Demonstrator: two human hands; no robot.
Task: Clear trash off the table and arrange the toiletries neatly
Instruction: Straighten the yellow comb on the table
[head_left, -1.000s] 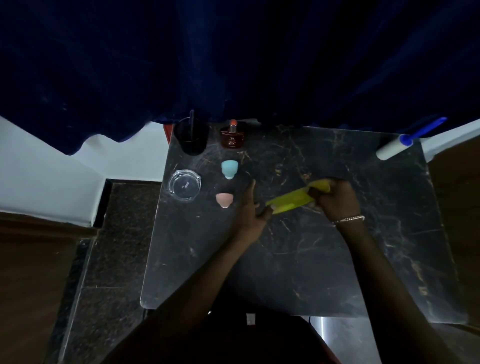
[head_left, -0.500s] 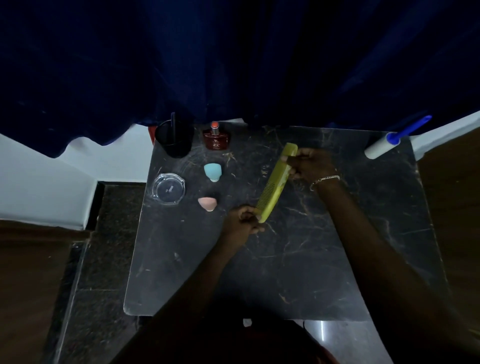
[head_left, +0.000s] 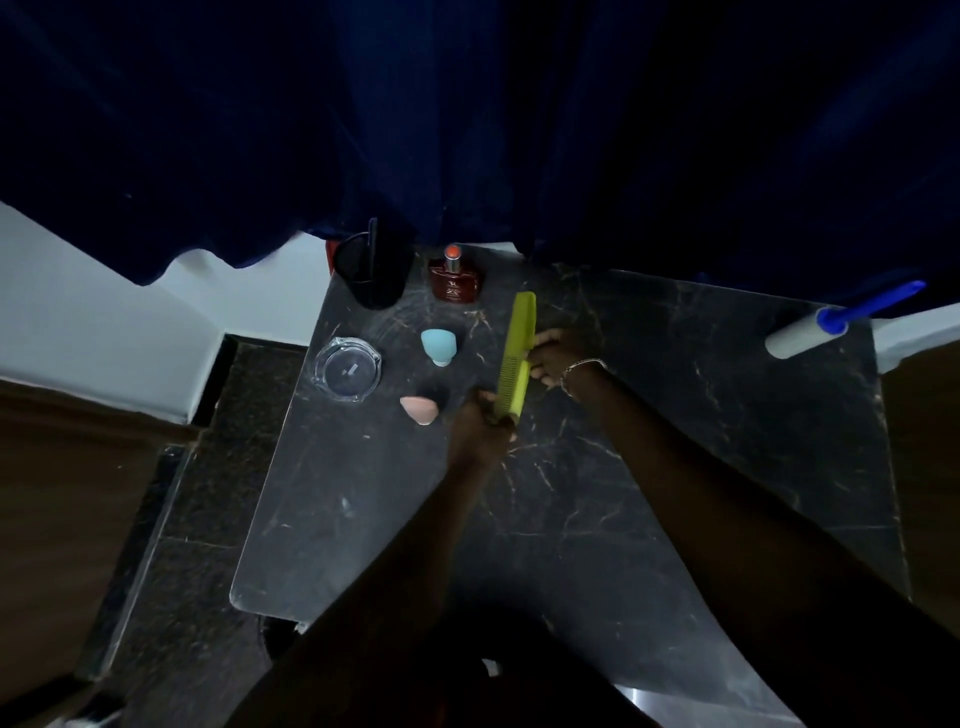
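Note:
A long yellow-green comb (head_left: 516, 353) lies almost straight front-to-back on the dark marble table (head_left: 675, 467), right of the toiletries. My left hand (head_left: 483, 415) pinches its near end. My right hand (head_left: 558, 358), with a bracelet on the wrist, grips its middle from the right side. Left of the comb stand a blue sponge (head_left: 438, 345) and a pink sponge (head_left: 420, 409). A dark red perfume bottle (head_left: 455, 280) and a black cup (head_left: 370, 273) with a stick in it stand at the back left corner.
A clear glass ashtray (head_left: 348, 368) sits at the table's left edge. A white lint roller with a blue handle (head_left: 831, 325) lies at the back right corner. A dark blue curtain (head_left: 467, 130) hangs over the table's far edge.
The comb has swung from slanted to nearly straight and shifted left toward the sponges. Both hands moved with it, and my right hand slid from its far end to its middle.

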